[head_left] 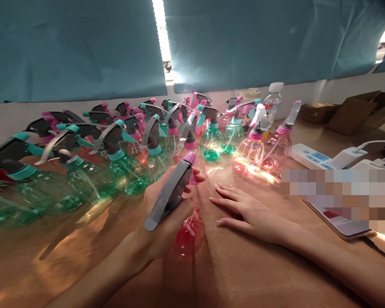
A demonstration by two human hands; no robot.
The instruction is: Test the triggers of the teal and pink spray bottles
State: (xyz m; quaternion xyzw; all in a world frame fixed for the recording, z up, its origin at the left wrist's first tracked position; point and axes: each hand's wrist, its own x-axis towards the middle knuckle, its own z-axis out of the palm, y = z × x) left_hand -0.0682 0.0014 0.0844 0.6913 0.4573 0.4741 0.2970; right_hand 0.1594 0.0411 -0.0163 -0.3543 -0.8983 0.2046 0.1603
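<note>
My left hand (162,222) is wrapped round the neck of a pink spray bottle (190,235), whose grey trigger head with a pink nozzle leans over the back of the hand. The fingertips show beside the pink trigger. To the right, my right hand (240,209) lies flat on the brown table (244,269), fingers stretched out and apart from the bottle. Just beyond both hands stand a green spray bottle (130,175) with a teal collar and a pink spray bottle (248,154) with a pink collar, among several more.
A white power strip (311,156) with plugged-in chargers (345,158) sits on the right, near a phone-like device (340,220). Behind are a clear bottle with a white cap (274,100) and an open cardboard box (356,113). Blue curtains (83,47) hang at the back.
</note>
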